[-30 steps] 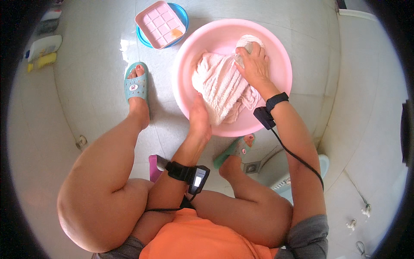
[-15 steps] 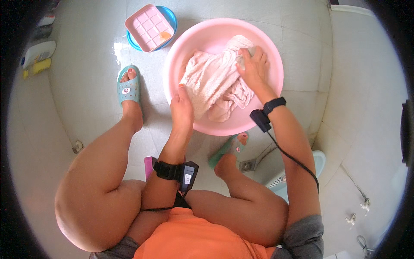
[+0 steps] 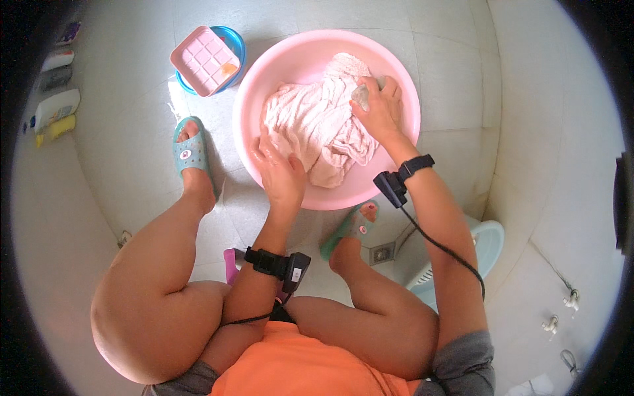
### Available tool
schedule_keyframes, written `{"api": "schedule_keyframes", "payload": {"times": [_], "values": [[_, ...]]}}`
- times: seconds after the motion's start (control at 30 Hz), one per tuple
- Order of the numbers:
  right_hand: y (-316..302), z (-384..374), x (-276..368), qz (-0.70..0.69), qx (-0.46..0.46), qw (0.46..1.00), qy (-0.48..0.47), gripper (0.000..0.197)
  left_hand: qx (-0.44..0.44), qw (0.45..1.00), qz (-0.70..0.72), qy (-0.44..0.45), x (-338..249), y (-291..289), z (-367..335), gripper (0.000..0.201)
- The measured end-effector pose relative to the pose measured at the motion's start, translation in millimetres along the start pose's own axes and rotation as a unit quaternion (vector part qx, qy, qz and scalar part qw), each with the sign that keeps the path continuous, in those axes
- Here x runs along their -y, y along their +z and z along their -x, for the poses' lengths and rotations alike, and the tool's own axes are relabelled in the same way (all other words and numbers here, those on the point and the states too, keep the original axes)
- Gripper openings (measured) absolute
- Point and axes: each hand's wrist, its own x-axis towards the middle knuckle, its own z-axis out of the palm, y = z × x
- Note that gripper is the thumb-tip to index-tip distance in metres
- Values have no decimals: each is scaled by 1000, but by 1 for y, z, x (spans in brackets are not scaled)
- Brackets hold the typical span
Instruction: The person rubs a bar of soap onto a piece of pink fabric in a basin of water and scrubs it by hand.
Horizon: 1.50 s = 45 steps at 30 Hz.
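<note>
We can make out no wording: the white sticker (image 3: 296, 274) on the black left-wrist device (image 3: 299, 259), oval badges (image 3: 185, 154) on our teal slide sandals (image 3: 193, 143) and the label (image 3: 47, 113) on the white bottle (image 3: 64, 101) show too small.

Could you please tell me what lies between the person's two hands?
Cloth lies between the left hand and the right hand, bunched inside the basin, as the head view shows.
</note>
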Motion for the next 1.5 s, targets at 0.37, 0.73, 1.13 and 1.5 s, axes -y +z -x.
{"api": "schedule_keyframes", "payload": {"times": [0.37,0.73,1.13,1.5], "values": [[1,26,-14,-350,22,919,179,48,260,963,-68,-3,18,32,0,62],[-40,45,-20,-600,-16,763,240,40,288,737,552,-263,-69,-26,-25,46],[-109,33,2,-533,-58,824,185,43,162,672,653,-311,-36,0,-13,44],[10,34,79,-70,43,991,-101,42,110,866,377,-308,7,14,20,45]]}}
